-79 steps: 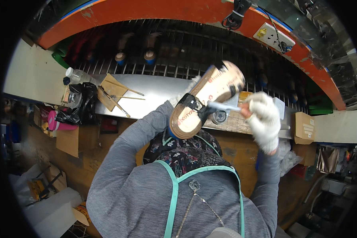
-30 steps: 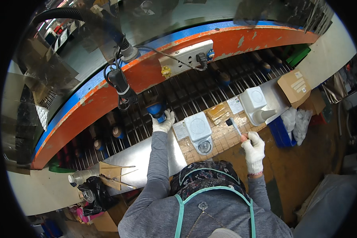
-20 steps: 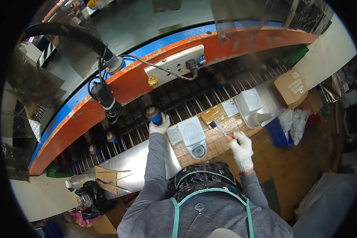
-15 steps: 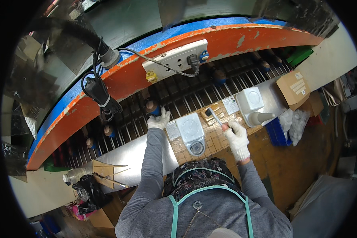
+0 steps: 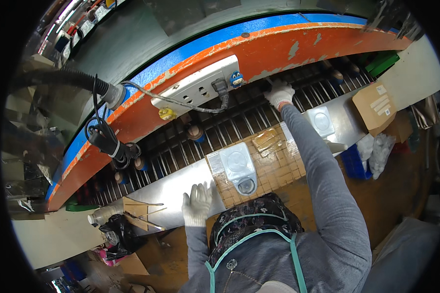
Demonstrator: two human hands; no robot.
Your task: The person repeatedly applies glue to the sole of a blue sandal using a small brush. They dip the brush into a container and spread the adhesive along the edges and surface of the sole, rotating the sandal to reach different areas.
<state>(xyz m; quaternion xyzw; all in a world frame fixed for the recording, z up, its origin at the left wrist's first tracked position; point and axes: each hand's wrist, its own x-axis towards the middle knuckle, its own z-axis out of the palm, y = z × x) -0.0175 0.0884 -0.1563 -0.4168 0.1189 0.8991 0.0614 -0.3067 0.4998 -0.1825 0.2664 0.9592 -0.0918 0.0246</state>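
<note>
My right hand [image 5: 280, 93], in a white knit glove, reaches far forward over the rod conveyor [image 5: 230, 128]. Its fingers are closed beside something dark; what they hold is hidden. My left hand [image 5: 197, 202], also gloved, rests open with fingers apart above the metal ledge [image 5: 168, 191], touching no object that I can make out. To its right, a white plastic container [image 5: 238, 163] with a round clear cup [image 5: 247, 186] stands on the taped cardboard mat [image 5: 274, 168]. A brown, round-topped piece with a blue base [image 5: 195, 133] stands on the conveyor.
An orange and blue curved frame [image 5: 278, 43] with a white socket strip [image 5: 198, 93] spans above the conveyor. Right of my arm are another white container [image 5: 321, 120], a cardboard box [image 5: 375, 108] and a blue bin [image 5: 353, 161]. Thin sticks [image 5: 149, 212] lie at the left.
My right hand, which held a small brush above the mat, has moved forward to the conveyor. My left hand has left the brown piece and drawn back to the ledge. The view has shifted.
</note>
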